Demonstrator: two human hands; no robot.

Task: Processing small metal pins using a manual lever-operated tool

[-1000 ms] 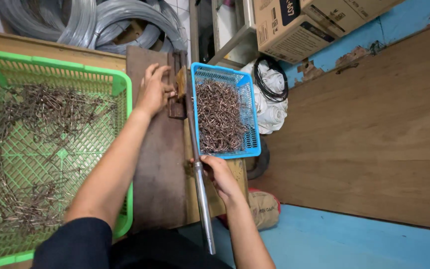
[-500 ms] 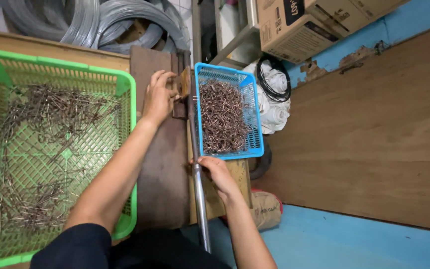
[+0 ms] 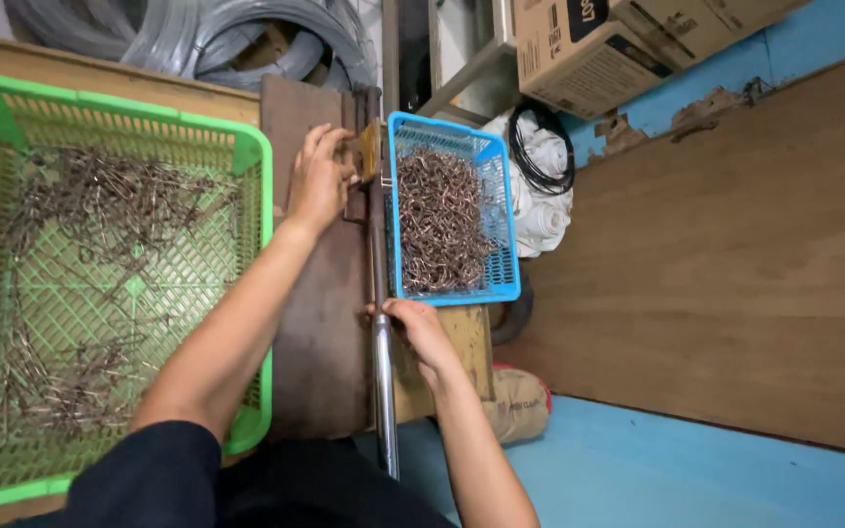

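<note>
Steel tubing forms the long lever handle (image 3: pixel 383 381), which is gripped near its middle by the right hand (image 3: pixel 421 330), the grip closed around it. At twelve o'clock from that hand, the left hand (image 3: pixel 320 181) is pressed against the small bending jig (image 3: pixel 364 166) on the dark wooden board (image 3: pixel 320 323), fingers together on a wire piece, seemingly to steady it under the lever. Bent wire hooks are heaped in the blue basket (image 3: pixel 501 244) at three o'clock of the jig, within easy drop. Straight wire pieces are spread in the green basket (image 3: pixel 246 156) at nine o'clock, close to the feeding hand.
</note>
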